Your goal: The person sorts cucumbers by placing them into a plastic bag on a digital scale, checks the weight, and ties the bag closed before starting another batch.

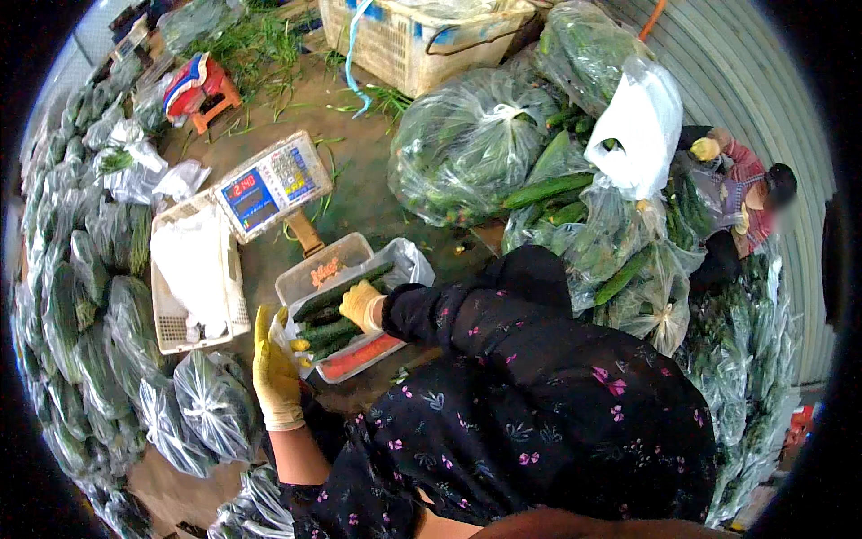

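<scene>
Several dark green cucumbers [323, 309] lie in a clear plastic bag [413, 261] on a scale tray [365, 362]. My right hand [362, 304], in a pale yellow glove, is closed over one of the upper cucumbers; its fingertips are partly hidden. At the bag's left edge, my left hand [276, 373], also gloved, is upright with the fingers stretched out and no object visible in it. Behind the tray stands the scale's display head [273, 186], lit with red digits.
Left of the tray, a white basket [165, 316] holds white plastic bags. Bagged cucumbers [467, 148] are heaped at the far right, with more bags [214, 400] along the left. A crate [395, 54] and a small stool [215, 106] stand farther back. Another person [750, 193] sits at right.
</scene>
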The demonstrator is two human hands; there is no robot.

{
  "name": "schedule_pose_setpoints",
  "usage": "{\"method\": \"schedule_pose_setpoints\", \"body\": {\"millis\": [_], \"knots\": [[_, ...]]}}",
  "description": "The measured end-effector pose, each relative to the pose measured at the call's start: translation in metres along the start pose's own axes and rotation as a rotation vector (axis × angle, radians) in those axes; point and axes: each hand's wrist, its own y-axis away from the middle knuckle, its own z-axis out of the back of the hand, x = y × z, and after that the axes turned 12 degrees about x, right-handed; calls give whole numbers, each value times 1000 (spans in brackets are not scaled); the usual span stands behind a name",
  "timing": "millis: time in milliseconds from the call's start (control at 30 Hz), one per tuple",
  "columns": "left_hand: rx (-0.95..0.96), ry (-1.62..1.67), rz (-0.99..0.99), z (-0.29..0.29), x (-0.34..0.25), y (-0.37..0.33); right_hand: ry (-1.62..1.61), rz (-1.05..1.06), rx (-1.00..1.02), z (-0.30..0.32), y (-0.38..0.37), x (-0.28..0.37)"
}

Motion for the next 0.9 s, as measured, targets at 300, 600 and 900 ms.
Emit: {"method": "schedule_pose_setpoints", "body": {"millis": [300,600,900], "knots": [[-134,62,-97,11,-4,2,-344,9,-71,-8,38,-66],[-232,-146,-268,1,-20,-7,-329,-8,-283,49,90,-81],[-244,-193,13,15,20,-23,-597,-368,-297,88,167,-212]]}}
